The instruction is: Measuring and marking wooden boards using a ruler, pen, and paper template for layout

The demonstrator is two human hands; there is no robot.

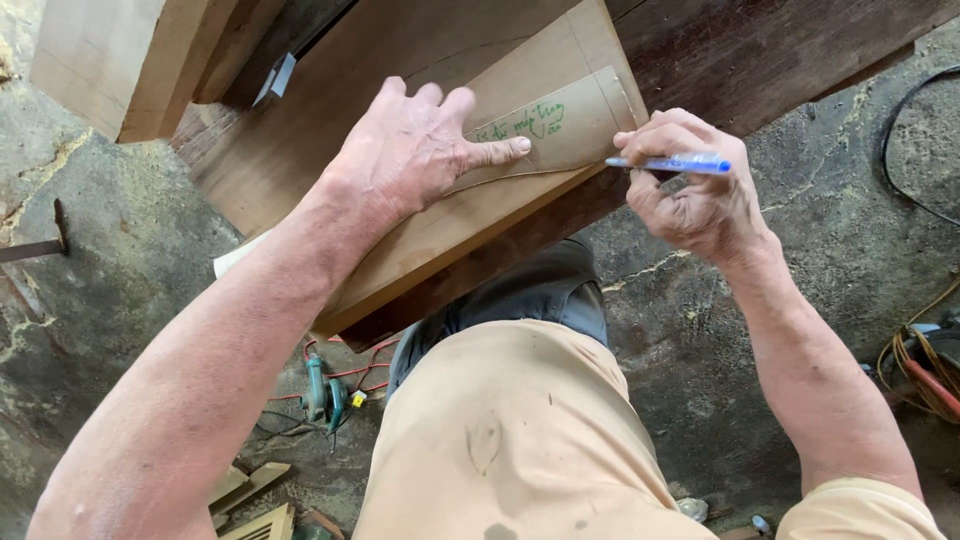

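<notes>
My left hand (pixel 415 150) lies flat, fingers spread, pressing a curved cardboard template (pixel 565 125) onto a light wooden board (pixel 420 240). The template bears green handwriting. My right hand (pixel 695 190) grips a blue pen (pixel 670 163) at the template's right edge, its tip pointing left against the cardboard. The board rests on a dark, thick wooden slab (pixel 740 60).
A pale timber block (pixel 120 60) lies at the top left. On the cracked concrete floor are a green power tool (pixel 325 395) with red cable, wood offcuts (pixel 250 490), coiled cables (pixel 925 375) at right and a hammer-like tool (pixel 40 245) at left.
</notes>
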